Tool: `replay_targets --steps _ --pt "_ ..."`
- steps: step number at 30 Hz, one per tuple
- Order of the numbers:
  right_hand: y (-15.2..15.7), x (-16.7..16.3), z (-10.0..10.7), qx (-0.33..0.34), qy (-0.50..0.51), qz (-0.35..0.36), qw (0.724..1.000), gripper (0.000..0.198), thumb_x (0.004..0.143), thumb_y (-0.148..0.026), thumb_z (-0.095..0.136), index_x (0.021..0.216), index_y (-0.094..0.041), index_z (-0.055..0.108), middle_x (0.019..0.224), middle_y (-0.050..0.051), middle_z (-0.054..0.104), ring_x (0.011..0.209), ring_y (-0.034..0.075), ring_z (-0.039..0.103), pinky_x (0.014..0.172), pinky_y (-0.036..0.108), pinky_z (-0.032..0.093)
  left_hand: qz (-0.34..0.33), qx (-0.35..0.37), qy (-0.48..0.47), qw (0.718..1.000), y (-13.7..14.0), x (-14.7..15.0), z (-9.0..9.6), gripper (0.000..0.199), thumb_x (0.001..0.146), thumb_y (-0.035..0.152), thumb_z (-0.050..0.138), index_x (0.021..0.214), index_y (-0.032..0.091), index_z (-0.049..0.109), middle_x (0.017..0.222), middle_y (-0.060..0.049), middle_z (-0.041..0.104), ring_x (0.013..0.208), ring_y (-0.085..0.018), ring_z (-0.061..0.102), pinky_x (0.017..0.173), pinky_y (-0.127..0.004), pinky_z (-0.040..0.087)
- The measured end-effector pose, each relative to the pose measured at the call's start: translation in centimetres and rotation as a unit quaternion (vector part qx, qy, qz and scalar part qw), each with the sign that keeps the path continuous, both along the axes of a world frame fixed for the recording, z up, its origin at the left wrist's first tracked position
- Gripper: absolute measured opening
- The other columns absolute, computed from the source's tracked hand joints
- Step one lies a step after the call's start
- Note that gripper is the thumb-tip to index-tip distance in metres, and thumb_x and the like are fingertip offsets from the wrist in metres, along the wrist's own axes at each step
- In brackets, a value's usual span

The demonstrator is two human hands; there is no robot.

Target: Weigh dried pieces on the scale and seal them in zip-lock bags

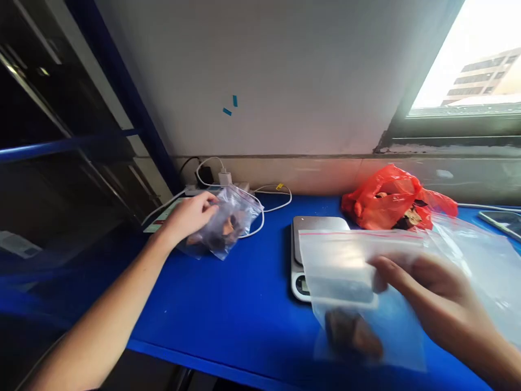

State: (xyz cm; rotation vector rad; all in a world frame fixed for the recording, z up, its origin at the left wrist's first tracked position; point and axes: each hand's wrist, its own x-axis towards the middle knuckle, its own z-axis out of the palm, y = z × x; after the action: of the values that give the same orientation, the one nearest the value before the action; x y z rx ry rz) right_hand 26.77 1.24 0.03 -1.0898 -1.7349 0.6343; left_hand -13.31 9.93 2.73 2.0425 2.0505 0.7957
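My left hand (195,212) reaches to the back left, its bent fingers closed at the edge of a clear zip-lock bag (240,214) with brown pieces inside. That bag lies crumpled on the blue table, and more clear plastic shows below my hand. My right hand (423,282), slightly blurred, pinches another clear zip-lock bag (337,260) with a red line along its top. Dark brown chunks (352,334) sit in the bottom of this bag. It hangs in front of a kitchen scale (301,288), hiding much of its plate and front.
A red plastic bag (386,190) with dry brown pieces stands by the wall. Clear plastic bags (484,266) lie at the right, near a phone (502,221). White cables (285,203) and a charger (224,177) sit at the back. A blue-framed cabinet (109,81) borders the left side.
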Motion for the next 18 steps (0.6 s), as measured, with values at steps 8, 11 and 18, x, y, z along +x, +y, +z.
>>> replay_targets --steps 8,11,18 --pt "2.4 -0.6 -1.9 -0.144 0.099 0.034 0.984 0.04 0.084 -0.055 0.062 0.094 -0.017 0.067 0.056 0.0 0.059 0.048 0.01 0.048 0.044 0.02 0.038 -0.052 0.165 0.071 0.982 -0.2 3.1 -1.3 0.028 0.086 0.039 0.051 0.108 0.023 0.058 0.1 -0.007 0.068 0.098 -0.027 0.064 0.091 -0.04 0.049" --pt "2.7 0.3 -1.5 -0.161 0.172 0.011 0.972 0.037 0.086 -0.053 0.061 0.101 -0.019 0.064 0.057 -0.002 0.056 0.047 0.009 0.047 0.042 0.019 0.035 -0.095 0.132 0.1 0.982 -1.0 4.5 -1.6 0.032 0.087 0.041 0.05 0.112 0.022 0.059 0.104 -0.006 0.068 0.102 -0.026 0.063 0.092 -0.039 0.049" --pt "3.9 1.8 -1.0 -0.163 0.218 -0.031 0.962 0.035 0.083 -0.054 0.065 0.097 -0.022 0.064 0.066 -0.001 0.057 0.056 0.012 0.051 0.046 0.023 0.038 -0.001 -0.027 0.126 0.992 0.1 1.3 -2.5 0.078 0.071 0.059 0.069 0.137 0.021 0.048 0.139 -0.018 0.051 0.123 -0.043 0.051 0.097 -0.052 0.042"
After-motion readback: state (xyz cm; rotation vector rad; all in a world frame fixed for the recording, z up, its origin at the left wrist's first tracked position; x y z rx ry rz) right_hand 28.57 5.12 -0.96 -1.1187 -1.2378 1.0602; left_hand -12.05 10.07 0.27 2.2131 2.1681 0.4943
